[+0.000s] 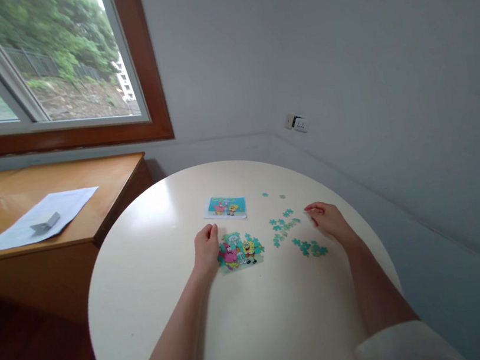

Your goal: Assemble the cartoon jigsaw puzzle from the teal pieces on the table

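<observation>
The partly assembled jigsaw puzzle (238, 254) lies flat on the bench (148, 288). It shows a pink and a yellow cartoon figure on teal; its upper and right edges are irregular. Loose puzzle pieces (281, 222), mostly teal, lie to its right, two set apart farther away. The printed card (226, 207), bearing a similar scene, lies flat beyond the puzzle.

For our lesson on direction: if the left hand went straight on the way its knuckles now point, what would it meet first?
Probably the small printed picture, lying on the round table just beyond the left hand. The hand's height is unclear, so it might pass above.
</observation>
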The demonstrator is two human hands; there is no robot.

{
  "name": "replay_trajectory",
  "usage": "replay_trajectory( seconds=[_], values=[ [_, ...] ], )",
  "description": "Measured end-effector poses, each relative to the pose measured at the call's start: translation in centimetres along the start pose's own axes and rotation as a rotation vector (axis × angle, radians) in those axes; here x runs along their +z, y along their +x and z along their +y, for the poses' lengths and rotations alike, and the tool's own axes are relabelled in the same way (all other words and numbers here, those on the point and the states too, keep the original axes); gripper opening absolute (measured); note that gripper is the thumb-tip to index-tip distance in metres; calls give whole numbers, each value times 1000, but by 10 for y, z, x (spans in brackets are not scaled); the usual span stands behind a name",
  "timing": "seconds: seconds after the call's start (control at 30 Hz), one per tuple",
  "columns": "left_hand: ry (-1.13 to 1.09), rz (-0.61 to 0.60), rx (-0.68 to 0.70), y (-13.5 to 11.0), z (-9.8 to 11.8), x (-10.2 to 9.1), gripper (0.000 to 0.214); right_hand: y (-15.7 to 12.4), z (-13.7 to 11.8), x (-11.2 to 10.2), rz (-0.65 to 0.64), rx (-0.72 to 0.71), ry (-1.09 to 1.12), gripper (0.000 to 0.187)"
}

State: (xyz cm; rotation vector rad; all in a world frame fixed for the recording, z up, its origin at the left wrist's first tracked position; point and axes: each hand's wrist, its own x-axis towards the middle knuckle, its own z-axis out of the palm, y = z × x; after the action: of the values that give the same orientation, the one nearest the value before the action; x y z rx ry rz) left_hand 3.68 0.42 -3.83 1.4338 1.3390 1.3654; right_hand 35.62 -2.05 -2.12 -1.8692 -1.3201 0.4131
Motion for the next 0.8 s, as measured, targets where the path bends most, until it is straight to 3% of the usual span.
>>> replay_trajectory(
  seconds=[0.1,0.23,0.43,0.57,0.8],
  values=[
    [26,-2,3,-1,5,-2,33,-7,-5,-13,-182,13,60,19],
    [43,-9,-20,-2,8,-3,32,-19,-15,-25,-536,-42,14,23],
    [2,-24,-81,-3,9,-3,32,-25,-27,-20,-806,-83,-74,28],
    [14,-33,-56,-2,8,-4,32,-25,-30,-12,-850,-69,-126,27],
    [5,-37,-28,-1,4,-5,33,-26,-32,2,-757,-138,-111,20]
  ],
)
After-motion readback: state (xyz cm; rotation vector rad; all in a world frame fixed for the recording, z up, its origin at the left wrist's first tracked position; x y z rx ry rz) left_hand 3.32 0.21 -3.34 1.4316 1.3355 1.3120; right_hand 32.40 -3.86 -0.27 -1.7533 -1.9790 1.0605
